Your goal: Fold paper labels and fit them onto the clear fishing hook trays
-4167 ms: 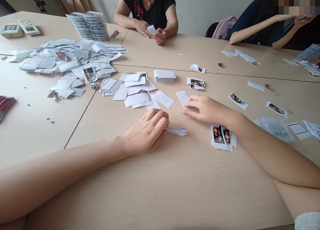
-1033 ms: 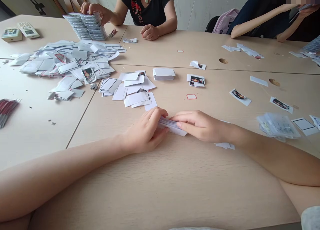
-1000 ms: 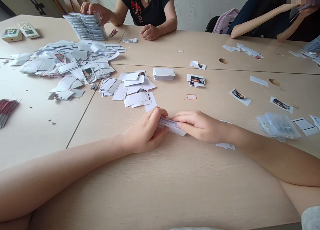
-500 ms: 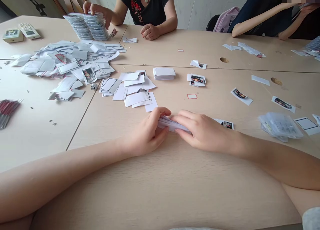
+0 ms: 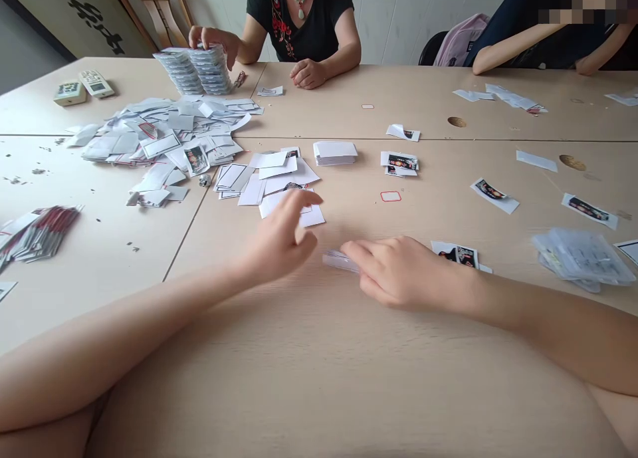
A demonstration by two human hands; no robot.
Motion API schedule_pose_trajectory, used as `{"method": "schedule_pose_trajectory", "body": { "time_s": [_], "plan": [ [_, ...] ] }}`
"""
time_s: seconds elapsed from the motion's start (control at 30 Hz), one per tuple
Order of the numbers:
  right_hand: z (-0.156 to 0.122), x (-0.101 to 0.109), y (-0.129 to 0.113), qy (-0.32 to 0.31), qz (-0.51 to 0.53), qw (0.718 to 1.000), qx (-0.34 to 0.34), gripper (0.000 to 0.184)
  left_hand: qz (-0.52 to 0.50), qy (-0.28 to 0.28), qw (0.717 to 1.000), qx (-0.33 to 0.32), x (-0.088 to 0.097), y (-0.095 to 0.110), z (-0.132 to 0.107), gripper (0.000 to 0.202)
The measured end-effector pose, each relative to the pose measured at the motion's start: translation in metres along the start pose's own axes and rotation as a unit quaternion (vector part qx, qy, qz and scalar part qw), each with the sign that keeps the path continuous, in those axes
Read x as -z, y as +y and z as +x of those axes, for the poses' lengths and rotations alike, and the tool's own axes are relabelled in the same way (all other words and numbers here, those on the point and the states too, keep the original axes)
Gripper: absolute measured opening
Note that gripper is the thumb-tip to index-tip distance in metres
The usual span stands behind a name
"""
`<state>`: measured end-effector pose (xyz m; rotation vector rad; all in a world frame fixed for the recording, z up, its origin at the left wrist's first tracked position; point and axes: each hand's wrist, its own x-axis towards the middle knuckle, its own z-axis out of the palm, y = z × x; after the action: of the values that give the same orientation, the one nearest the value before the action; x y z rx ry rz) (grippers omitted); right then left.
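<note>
My right hand [image 5: 401, 272] rests its fingertips on a small stack of white paper cards [image 5: 339, 261] and appears to hold its end on the table. My left hand [image 5: 282, 237] is slightly blurred, raised with its fingers apart, and holds nothing. Its fingertips are just in front of loose white paper sheets [image 5: 313, 216]. Beyond my right hand lie printed cards with dark pictures [image 5: 456, 254]. A neat stack of white cards [image 5: 335, 153] stands farther ahead.
A large heap of paper scraps [image 5: 164, 139] covers the left of the pale wooden table [image 5: 319, 385]. A co-worker's hand [image 5: 212, 39] is on stacked plastic packets [image 5: 194, 70]. A transparent plastic bundle [image 5: 581, 258] lies right, and red-edged packets [image 5: 37, 235] lie left.
My left hand has let go of the card stack and lifted away toward the loose sheets. My right hand stays on the stack. The view has also shifted slightly.
</note>
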<state>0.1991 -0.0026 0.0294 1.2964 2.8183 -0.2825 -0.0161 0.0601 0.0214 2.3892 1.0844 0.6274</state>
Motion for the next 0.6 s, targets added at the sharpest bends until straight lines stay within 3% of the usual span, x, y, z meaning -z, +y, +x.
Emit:
{"method": "schedule_pose_trajectory", "body": {
  "time_s": [0.07, 0.2, 0.37, 0.5, 0.6],
  "plan": [
    [0.000, 0.001, 0.001, -0.002, 0.000, 1.000, 0.003, 0.019, 0.084, 0.013, 0.994, 0.074, 0.020, -0.013, 0.012, 0.029],
    [-0.001, 0.000, 0.001, 0.013, -0.001, 1.000, 0.016, 0.020, 0.183, -0.085, 0.964, 0.172, 0.044, -0.041, 0.029, 0.041],
    [-0.002, -0.006, -0.003, 0.047, 0.013, 0.998, 0.046, 0.014, 0.181, -0.082, 0.964, 0.175, 0.041, -0.057, 0.032, 0.048],
    [-0.002, -0.014, -0.004, 0.089, 0.027, 0.994, 0.051, 0.015, 0.160, -0.087, 0.961, 0.209, 0.041, -0.055, 0.034, 0.045],
    [-0.002, -0.018, -0.004, 0.122, 0.097, 0.988, 0.023, 0.012, 0.118, -0.073, 0.962, 0.235, 0.045, -0.051, 0.036, 0.033]
  ]
}}
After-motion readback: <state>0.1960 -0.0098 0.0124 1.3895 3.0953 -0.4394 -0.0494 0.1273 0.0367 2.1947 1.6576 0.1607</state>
